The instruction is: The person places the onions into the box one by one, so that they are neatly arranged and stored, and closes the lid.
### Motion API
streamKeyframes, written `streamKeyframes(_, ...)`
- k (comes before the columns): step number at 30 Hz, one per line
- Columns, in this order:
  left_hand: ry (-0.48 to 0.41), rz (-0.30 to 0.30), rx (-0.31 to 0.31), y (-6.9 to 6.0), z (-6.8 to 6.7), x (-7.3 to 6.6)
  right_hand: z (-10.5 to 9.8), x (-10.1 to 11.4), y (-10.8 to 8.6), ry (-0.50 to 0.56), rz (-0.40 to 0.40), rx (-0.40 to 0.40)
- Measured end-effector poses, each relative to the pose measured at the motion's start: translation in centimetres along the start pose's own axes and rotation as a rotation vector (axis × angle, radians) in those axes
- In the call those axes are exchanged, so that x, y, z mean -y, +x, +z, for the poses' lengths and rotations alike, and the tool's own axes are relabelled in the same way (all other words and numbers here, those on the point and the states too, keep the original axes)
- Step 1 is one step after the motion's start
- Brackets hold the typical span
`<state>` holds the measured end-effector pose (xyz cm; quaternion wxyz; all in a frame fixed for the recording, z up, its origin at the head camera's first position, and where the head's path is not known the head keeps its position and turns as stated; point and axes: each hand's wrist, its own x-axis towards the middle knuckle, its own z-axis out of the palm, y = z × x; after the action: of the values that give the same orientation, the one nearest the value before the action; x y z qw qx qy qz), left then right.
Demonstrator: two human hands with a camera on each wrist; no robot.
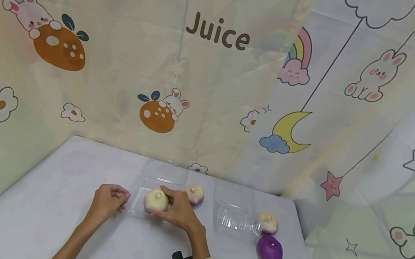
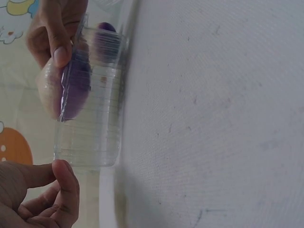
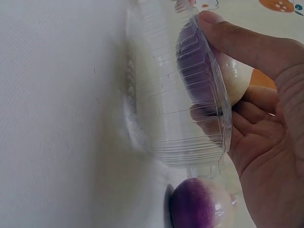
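Note:
A purple-and-cream turnip (image 1: 156, 201) sits partly down in a clear plastic box (image 2: 88, 142), its cream end upward. My right hand (image 1: 180, 209) grips this turnip from its right side, thumb on the near side and fingers beyond it. The thumb shows over the box rim in the right wrist view. At the box's left edge is my left hand (image 1: 108, 202), its thumb and index finger pinching the rim corner in the left wrist view. The lid (image 1: 164, 172) of the box stands open at the back.
Another turnip (image 1: 195, 194) lies just right of the box. Farther right stands a second clear box (image 1: 239, 219), with a cream-topped turnip (image 1: 267, 223) beside it and one purple side up (image 1: 269, 250). A printed curtain (image 1: 121, 70) hangs behind the white table (image 1: 65, 189).

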<state>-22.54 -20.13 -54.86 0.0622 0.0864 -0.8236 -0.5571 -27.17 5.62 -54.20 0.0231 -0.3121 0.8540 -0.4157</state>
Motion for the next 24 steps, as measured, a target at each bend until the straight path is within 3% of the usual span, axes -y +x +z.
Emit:
streamKeyframes(16,-0.018,0.003,0.002,-0.21,0.11,-0.15,-0.15,-0.1,0.54,0.081,0.025,-0.002)
streamKeyframes(24,-0.014,0.005,0.007,-0.26,0.03,-0.21,0.15,-0.17,0.83,0.04,0.021,0.019)
